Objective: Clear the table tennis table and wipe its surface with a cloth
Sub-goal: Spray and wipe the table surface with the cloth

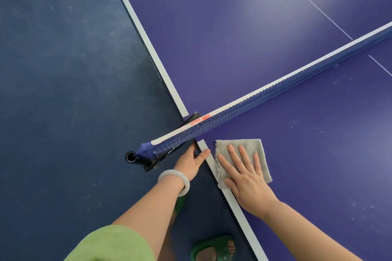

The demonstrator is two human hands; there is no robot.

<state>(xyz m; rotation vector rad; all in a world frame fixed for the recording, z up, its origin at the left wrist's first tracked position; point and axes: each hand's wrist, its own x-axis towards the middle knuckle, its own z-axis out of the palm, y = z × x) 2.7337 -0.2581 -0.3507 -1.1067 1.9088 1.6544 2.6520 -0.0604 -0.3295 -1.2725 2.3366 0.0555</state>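
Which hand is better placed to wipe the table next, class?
The right hand: it lies flat on the cloth, which is spread on the table beside the net. The left hand touches no cloth; it grips the table's edge by the net post.

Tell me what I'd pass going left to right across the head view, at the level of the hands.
Floor → net post → left hand → cloth → bare table.
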